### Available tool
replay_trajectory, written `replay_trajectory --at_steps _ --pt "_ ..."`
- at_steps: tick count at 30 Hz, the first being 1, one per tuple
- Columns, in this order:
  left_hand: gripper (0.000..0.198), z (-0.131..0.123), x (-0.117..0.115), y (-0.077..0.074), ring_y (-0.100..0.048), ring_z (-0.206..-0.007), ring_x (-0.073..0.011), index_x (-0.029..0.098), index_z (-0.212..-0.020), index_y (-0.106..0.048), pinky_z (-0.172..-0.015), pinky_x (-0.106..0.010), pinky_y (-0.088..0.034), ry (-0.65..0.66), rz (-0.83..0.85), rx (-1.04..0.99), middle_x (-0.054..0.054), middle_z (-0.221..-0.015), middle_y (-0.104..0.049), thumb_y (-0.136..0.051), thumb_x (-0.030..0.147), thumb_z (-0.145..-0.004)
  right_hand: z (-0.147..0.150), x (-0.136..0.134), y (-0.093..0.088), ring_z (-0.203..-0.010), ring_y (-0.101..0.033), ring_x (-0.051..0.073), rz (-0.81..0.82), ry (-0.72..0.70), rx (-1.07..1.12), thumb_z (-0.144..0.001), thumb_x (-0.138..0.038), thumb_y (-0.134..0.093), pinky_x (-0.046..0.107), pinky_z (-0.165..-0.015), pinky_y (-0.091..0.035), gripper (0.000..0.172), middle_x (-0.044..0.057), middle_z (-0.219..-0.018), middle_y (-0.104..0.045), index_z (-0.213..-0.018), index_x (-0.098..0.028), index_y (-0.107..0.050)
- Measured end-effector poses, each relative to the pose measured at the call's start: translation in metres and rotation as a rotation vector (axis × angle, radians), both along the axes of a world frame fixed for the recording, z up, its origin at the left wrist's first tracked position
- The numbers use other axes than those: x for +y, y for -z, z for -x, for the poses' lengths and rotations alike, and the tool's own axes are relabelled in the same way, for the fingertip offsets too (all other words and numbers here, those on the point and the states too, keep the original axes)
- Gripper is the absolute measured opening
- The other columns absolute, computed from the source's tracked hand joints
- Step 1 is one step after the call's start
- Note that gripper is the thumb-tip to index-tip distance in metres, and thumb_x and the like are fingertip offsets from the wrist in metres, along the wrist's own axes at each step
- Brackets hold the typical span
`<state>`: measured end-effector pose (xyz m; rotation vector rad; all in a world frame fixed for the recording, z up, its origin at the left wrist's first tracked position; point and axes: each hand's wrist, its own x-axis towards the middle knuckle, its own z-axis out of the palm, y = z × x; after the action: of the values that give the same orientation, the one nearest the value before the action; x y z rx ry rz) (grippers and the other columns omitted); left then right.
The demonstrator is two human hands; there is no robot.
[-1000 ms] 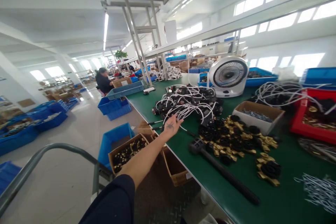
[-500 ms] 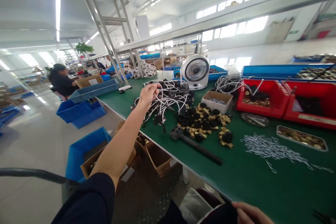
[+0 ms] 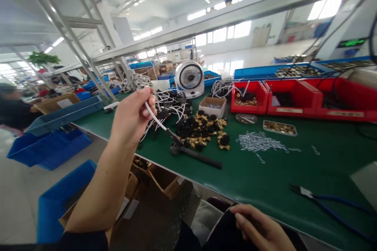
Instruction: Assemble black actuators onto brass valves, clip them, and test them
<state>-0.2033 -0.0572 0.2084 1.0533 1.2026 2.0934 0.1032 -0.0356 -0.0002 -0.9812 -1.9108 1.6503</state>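
Note:
My left hand (image 3: 133, 115) is raised over the left part of the green bench (image 3: 282, 172), fingers pinched on a white cable (image 3: 153, 118) with a black part at its lower end. The cable comes from a tangled heap of white cables and black parts (image 3: 167, 106) just behind it. A pile of brass and black fittings (image 3: 202, 129) lies to the right of the hand, with a long black tool (image 3: 194, 153) in front of it. My right hand (image 3: 259, 229) rests low at the bench's near edge, fingers curled on dark cloth (image 3: 224, 231).
A small white fan (image 3: 189, 78), a cardboard box of small parts (image 3: 212, 106), red bins (image 3: 294, 96), a tray of brass pieces (image 3: 279, 127), loose white wire ties (image 3: 259, 143) and blue-handled pliers (image 3: 321, 202) lie on the bench. Cardboard boxes (image 3: 165, 188) and blue crates (image 3: 50, 149) stand on the floor. A person (image 3: 13, 104) sits far left.
My left hand closed on a white cable in the heap and lifted it toward me. The view swung right, and my right hand came into sight at the bench edge.

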Motion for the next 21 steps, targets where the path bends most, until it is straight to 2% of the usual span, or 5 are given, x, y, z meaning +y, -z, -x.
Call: replay_trajectory --at_steps 4,8,14,18,21 --pt "0.025 -0.044 -0.002 0.003 -0.042 -0.049 -0.0016 0.011 -0.069 -0.060 -0.046 -0.011 -0.045 0.130 0.042 0.032 -0.002 -0.071 -0.054 -0.056 0.019 -0.092 0.001 -0.017 -0.013 -0.064 -0.052 0.011 0.053 -0.095 0.135 -0.088 -0.055 -0.058 0.021 -0.059 -0.046 0.043 0.006 -0.076 -0.060 -0.099 -0.015 -0.070" --pt "0.020 -0.086 0.008 0.030 -0.050 -0.053 -0.0025 0.011 -0.077 -0.062 -0.052 -0.012 -0.051 0.344 0.180 -0.013 -0.001 -0.077 -0.059 -0.072 0.027 -0.084 -0.009 -0.029 -0.021 -0.069 -0.052 0.009 0.125 -0.174 0.405 -0.086 -0.049 -0.068 0.020 -0.067 -0.044 0.044 0.003 -0.077 -0.059 -0.116 -0.017 -0.065" --pt "0.025 -0.140 0.003 0.072 -0.058 -0.059 -0.0043 0.013 -0.084 -0.056 -0.061 -0.015 -0.056 0.538 0.281 -0.095 0.000 -0.081 -0.062 -0.066 0.034 -0.090 -0.034 -0.034 -0.028 -0.064 -0.055 0.005 0.241 -0.058 0.770 -0.078 -0.048 -0.076 0.020 -0.064 -0.045 0.078 0.003 -0.100 -0.065 -0.146 -0.039 -0.038" --pt "0.027 -0.165 -0.025 0.112 -0.060 -0.059 -0.0056 0.016 -0.083 -0.047 -0.062 -0.018 -0.055 0.623 0.346 -0.161 0.003 -0.077 -0.061 -0.063 0.035 -0.093 -0.055 -0.030 -0.032 -0.056 -0.052 0.006 0.188 0.158 0.829 -0.083 -0.054 -0.069 0.020 -0.054 -0.040 0.064 0.002 -0.094 -0.064 -0.139 -0.036 -0.047" --pt "0.029 -0.175 -0.048 0.152 -0.062 -0.062 -0.0085 0.017 -0.085 -0.046 -0.062 -0.021 -0.055 0.599 0.516 -0.135 0.001 -0.080 -0.062 -0.062 0.041 -0.092 -0.071 -0.030 -0.030 -0.050 -0.044 0.006 0.178 0.318 0.695 -0.088 -0.052 -0.063 0.019 -0.049 -0.033 0.038 -0.001 -0.070 -0.056 -0.110 -0.021 -0.062"
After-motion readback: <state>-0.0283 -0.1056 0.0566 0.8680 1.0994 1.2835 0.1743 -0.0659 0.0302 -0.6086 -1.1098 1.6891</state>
